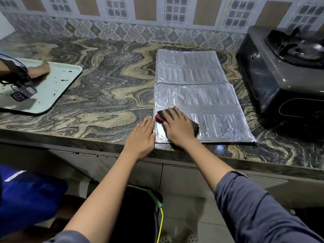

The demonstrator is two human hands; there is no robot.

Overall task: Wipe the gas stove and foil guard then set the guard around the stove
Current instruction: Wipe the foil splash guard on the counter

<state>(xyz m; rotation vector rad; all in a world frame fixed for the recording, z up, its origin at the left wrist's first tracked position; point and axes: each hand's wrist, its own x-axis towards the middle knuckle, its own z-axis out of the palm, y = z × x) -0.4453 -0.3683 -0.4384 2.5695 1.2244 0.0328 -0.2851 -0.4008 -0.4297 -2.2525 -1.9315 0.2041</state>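
Observation:
The silver foil guard (198, 85) lies flat and unfolded on the marble counter, right of centre. My right hand (178, 127) presses a dark cloth with a red edge (162, 115) onto the guard's near left corner. Flat on the counter, my left hand (142, 137) rests against the guard's left edge, fingers together and holding nothing. The dark grey gas stove (280, 71) stands at the right end of the counter, just beyond the guard's right side.
A pale tray (57, 83) with dark specks sits at the counter's left, where another person's hand (38, 70) rubs it. The counter's front edge (87, 137) runs below my hands. A dark bag with a yellow-green cord (140, 207) stands on the floor.

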